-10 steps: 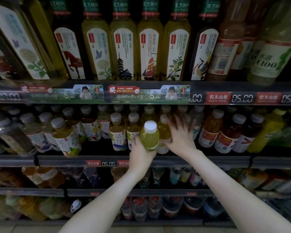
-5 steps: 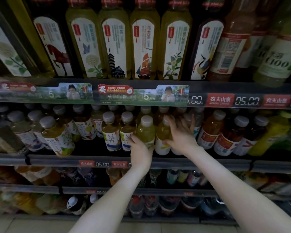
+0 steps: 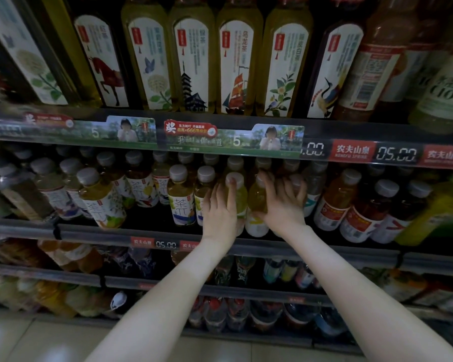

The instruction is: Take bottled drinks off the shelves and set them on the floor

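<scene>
Pale floor tiles (image 3: 16, 335) lie nearest; above them, four tiers of bottled drinks fill a dim store shelf (image 3: 89, 232). On the second tier down, your left hand (image 3: 220, 210) grips one green bottle (image 3: 239, 197). Just right of it, your right hand (image 3: 285, 205) curls round one yellow bottle (image 3: 256, 199). Tall arched-label bottles (image 3: 191, 66) line the top tier.

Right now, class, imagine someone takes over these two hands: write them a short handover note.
Left hand: fingers wrapped round the yellow-green bottle in the front row of the middle shelf.
Right hand: fingers curled over the neighbouring yellow bottle; grip too blurred to confirm.
Done: neither bottle is off the shelf.
Left: lift both out, set them on the floor, then carry on with the rest.
</scene>
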A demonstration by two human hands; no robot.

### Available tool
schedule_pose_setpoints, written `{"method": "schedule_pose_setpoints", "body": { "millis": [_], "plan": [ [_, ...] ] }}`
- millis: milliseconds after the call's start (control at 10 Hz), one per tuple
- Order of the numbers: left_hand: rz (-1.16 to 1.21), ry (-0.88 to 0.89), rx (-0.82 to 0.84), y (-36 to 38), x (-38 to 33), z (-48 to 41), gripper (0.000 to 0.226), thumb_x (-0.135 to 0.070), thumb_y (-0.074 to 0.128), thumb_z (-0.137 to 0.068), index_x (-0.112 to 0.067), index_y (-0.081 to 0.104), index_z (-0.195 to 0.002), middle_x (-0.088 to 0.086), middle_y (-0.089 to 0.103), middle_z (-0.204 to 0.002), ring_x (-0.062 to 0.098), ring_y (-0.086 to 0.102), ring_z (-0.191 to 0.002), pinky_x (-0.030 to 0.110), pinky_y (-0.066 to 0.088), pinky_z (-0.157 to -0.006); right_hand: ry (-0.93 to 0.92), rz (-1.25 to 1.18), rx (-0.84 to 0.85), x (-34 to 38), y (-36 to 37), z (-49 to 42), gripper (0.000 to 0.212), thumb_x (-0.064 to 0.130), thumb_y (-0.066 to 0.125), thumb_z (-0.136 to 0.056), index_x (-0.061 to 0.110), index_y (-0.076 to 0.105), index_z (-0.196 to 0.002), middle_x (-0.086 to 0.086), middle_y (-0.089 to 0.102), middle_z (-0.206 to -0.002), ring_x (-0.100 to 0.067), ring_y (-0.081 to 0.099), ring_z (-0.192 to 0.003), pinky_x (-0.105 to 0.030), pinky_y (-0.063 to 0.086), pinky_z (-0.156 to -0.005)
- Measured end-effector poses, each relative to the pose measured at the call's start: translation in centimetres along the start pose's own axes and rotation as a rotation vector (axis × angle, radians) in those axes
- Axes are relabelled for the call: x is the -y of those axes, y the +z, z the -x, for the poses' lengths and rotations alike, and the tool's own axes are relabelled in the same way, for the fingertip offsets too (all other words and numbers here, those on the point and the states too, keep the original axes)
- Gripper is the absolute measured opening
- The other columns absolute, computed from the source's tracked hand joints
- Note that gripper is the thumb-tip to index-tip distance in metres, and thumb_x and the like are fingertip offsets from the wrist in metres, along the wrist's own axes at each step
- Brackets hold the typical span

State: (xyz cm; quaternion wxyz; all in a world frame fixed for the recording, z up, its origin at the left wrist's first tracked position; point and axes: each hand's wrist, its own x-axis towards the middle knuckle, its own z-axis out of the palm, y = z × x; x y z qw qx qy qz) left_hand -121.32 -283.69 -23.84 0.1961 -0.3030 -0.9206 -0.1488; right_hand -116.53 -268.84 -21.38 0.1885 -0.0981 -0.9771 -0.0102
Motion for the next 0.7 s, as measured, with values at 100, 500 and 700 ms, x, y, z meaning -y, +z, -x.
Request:
{"method": "schedule_pose_setpoints", "body": {
  "millis": [100, 500, 700],
  "plan": [
    [0.013, -0.013, -0.018, 0.3, -0.1, 0.2, 0.117, -0.041, 0.089, -0.048, 0.001, 0.029, -0.139, 0.027, 0.059, -0.118, 0.041, 0.059, -0.11, 0.05, 0.047, -0.094, -0.038, -0.029, -0.035, -0.9, -0.2, 0.4, 0.115, 0.053, 0.076, -0.07, 0.029, -0.002, -0.15, -0.009, 0.025, -0.156, -0.024, 0.011, -0.145, -0.049, -0.013, -0.111],
    [0.011, -0.039, 0.116, -1.1, 0.6, 2.3, 0.095, -0.034, 0.075, -0.074, -0.011, 0.018, -0.146, 0.025, 0.038, -0.142, 0.042, 0.044, -0.125, 0.056, 0.044, -0.095, 0.308, -0.155, -0.024, 1.4, -1.2, 6.0, 0.08, 0.015, 0.063, -0.086, 0.012, 0.015, -0.15, -0.021, 0.027, -0.149, -0.041, 0.024, -0.138, -0.058, 0.016, -0.114],
    [0.105, -0.012, 0.436, -4.1, 2.7, 3.5, 0.067, -0.022, 0.049, -0.094, -0.012, 0.012, -0.148, 0.019, 0.027, -0.148, 0.038, 0.036, -0.13, 0.045, 0.045, -0.092, 0.312, -0.53, 0.183, 6.3, -7.5, 6.1, 0.026, 0.021, 0.052, -0.096, 0.014, 0.064, -0.117, -0.007, 0.066, -0.116, -0.01, 0.054, -0.092, -0.018, 0.037, -0.076]
  ]
}}
